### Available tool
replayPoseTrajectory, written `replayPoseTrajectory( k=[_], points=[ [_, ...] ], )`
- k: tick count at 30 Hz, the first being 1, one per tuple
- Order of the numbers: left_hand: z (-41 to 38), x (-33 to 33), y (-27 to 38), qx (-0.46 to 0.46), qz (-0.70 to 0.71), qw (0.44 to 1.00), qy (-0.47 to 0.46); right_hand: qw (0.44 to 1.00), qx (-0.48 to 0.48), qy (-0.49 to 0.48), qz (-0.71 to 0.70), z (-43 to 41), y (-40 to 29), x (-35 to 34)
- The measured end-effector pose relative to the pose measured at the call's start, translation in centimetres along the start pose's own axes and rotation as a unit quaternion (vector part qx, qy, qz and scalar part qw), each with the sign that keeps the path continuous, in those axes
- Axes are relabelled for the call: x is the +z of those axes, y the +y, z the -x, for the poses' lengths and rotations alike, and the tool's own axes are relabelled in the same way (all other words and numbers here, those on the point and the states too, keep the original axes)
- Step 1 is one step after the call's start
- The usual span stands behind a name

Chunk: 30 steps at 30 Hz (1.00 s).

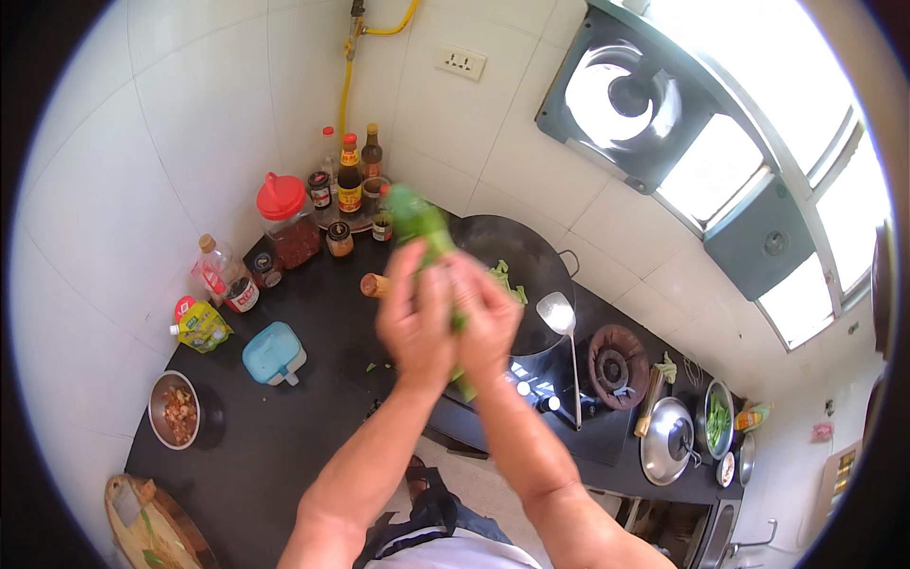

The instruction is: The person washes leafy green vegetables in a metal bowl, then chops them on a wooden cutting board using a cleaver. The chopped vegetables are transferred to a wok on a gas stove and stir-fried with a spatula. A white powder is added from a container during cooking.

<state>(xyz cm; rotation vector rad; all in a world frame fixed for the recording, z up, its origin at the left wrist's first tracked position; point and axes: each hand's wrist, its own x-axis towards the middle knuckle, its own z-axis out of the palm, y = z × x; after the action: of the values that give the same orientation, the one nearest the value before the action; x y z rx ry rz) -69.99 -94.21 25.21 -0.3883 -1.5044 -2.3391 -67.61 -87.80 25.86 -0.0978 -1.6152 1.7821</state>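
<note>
Both hands are raised in front of me, close together, around a long bunch of green leafy vegetable (419,217), blurred by motion. My left hand (419,320) grips it from the left side, and my right hand (487,309) from the right. Leaves stick out above the hands, and green stalks show below them. Behind my right hand stands a black wok (519,238) on the stove, with pieces of green leaf (503,277) inside. A metal spatula (558,313) rests across the wok's right rim. A brown wooden handle end (372,285) shows left of my left hand.
Sauce bottles (350,178) and a red-lidded jar (288,227) stand in the corner. Leftward are a blue-lidded container (274,354), a metal bowl of chopped food (174,410) and a wooden cutting board (153,526). At right are a second burner (617,368), a metal lid (665,441) and a bowl of greens (718,419).
</note>
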Motion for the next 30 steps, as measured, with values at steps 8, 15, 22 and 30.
replayPoseTrajectory(
  k=[8, 15, 22, 30],
  points=[
    [1.9, 22.2, -12.3, -0.033, -0.058, 0.997, 0.034, 0.585, -0.100, -0.173, 0.786, -19.5, 18.3, -40.3],
    [1.2, 3.7, -6.3, -0.072, 0.033, 0.997, -0.021, 0.909, -0.073, 0.142, 0.385, -5.7, 3.3, -12.8],
    [17.4, -38.1, 7.1, -0.258, -0.296, 0.898, 0.198, 0.937, -0.045, -0.261, 0.227, 18.9, 9.7, 7.4],
    [29.6, -78.2, 23.5, -0.174, -0.640, 0.605, 0.440, 0.797, -0.008, -0.596, 0.095, 44.6, 10.7, 32.1]
  ],
)
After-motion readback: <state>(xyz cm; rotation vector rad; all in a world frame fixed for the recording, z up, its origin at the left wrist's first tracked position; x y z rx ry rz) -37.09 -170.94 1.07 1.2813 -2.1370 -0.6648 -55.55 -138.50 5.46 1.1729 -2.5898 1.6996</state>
